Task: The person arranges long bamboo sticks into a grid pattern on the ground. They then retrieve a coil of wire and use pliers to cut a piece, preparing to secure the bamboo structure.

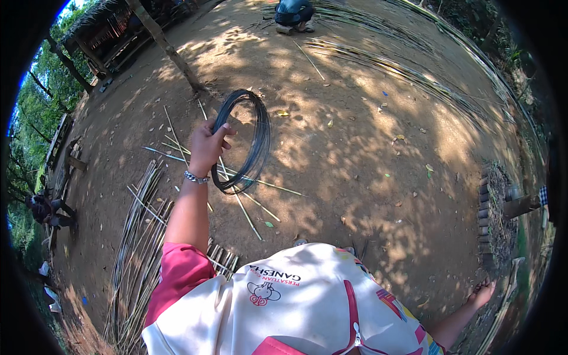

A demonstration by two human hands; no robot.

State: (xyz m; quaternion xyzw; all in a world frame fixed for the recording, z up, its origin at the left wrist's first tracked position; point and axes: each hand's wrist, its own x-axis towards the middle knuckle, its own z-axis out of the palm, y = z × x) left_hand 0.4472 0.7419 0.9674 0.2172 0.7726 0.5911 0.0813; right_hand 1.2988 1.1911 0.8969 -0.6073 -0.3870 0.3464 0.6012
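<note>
A coil of dark wire is gripped in the left hand, fingers closed round its left side.

It is held upright over split bamboo strips on bare dirt; the right hand, far right, is seen spread and empty, its arm partly hidden.

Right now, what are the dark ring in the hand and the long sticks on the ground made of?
The dark round coil held up in the left hand looks like thin metal wire: many fine, smooth loops with a slight sheen. The long pale strips on the dirt look like split bamboo or cane: thin, straight, matte and tan.
</note>
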